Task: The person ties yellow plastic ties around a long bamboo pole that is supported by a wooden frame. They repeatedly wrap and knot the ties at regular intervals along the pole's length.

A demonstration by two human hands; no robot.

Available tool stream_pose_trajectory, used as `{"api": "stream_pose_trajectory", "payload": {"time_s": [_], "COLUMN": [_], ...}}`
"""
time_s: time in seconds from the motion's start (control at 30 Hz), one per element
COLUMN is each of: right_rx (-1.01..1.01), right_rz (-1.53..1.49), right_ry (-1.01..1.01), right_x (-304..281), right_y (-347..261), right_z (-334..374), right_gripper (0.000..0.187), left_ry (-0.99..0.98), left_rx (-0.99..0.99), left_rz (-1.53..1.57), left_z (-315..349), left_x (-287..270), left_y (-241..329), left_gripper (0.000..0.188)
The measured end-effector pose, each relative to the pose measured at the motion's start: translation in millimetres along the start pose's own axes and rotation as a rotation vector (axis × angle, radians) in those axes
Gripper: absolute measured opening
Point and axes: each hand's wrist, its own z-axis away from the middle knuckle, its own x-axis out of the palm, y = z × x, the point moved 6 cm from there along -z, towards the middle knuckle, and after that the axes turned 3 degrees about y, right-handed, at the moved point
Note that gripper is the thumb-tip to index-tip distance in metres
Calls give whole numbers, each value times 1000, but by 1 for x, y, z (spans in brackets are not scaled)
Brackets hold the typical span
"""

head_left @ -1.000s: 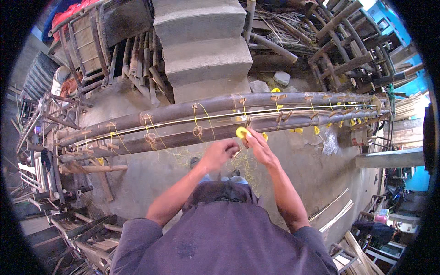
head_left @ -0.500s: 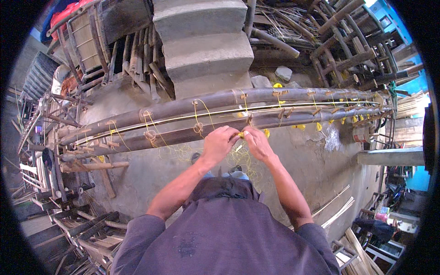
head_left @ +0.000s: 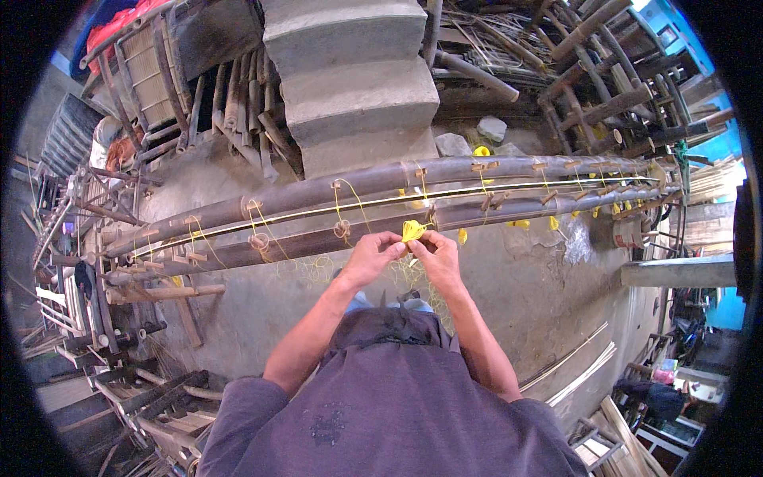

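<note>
My left hand (head_left: 372, 257) and my right hand (head_left: 439, 258) meet in front of my body, both pinching a small bundle of yellow string (head_left: 412, 230) between thumbs and fingers. The bundle stands up above the fingertips. Just beyond it runs the near dark bamboo pole (head_left: 306, 236), with the far bamboo pole (head_left: 310, 191) roughly parallel. A thin pale strip (head_left: 294, 211) stretches along the gap between them. Small wooden pegs and loops of yellow string (head_left: 351, 195) sit along the poles. Loose yellow string (head_left: 318, 269) lies tangled on the floor below my hands.
Concrete steps (head_left: 354, 87) rise beyond the poles. Bamboo chair frames (head_left: 604, 87) are piled at the far right, with another bamboo frame (head_left: 155, 67) at the far left. Several yellow string bundles (head_left: 554, 223) hang along the right part. Pale strips (head_left: 584, 371) lie at lower right.
The yellow bundle, mostly covered by my fingers before, now shows above my fingertips. My hands have turned and drawn slightly nearer to my body.
</note>
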Motion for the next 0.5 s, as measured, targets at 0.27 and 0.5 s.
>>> {"api": "stream_pose_trajectory", "payload": {"time_s": [0.27, 0.5], "right_rx": [-362, -103], "right_rz": [409, -70], "right_ry": [99, 30], "right_x": [-13, -2], "right_y": [-35, -9], "right_z": [28, 4], "right_gripper": [11, 14], "left_ry": [59, -106], "left_rx": [-91, -103], "left_rz": [-108, -36], "left_z": [-1, 2], "left_x": [-17, -11], "left_y": [1, 15], "left_gripper": [25, 27]}}
